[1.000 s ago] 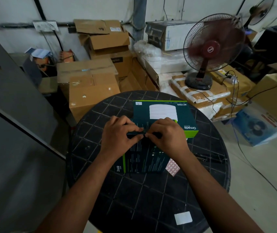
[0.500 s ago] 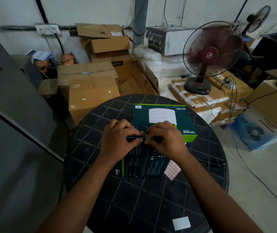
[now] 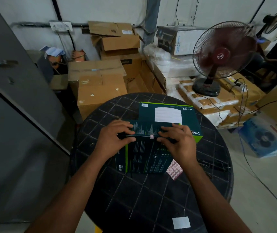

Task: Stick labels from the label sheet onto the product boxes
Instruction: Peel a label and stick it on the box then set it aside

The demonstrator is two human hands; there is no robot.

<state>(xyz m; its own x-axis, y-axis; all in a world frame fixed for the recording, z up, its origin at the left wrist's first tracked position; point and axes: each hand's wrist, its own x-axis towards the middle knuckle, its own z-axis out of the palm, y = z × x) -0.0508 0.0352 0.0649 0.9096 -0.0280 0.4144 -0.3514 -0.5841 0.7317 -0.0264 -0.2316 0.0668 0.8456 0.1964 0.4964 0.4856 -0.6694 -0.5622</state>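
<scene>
Pink, a small paper label [image 3: 151,136] now sits exposed on the near dark-green cardboard product box [image 3: 144,155], on the black round tabletop [image 3: 151,199]; our left hand [image 3: 113,138] and right hand [image 3: 176,140] have parted and are gripping its top edge, so we are judging this label stuck. The pink gridded label sheet [image 3: 174,169] is lying beside the box's near right corner.

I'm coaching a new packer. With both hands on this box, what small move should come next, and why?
Probably press the small pink label flat: it straddles the front edge of the green box, between the left hand and right hand.
</scene>
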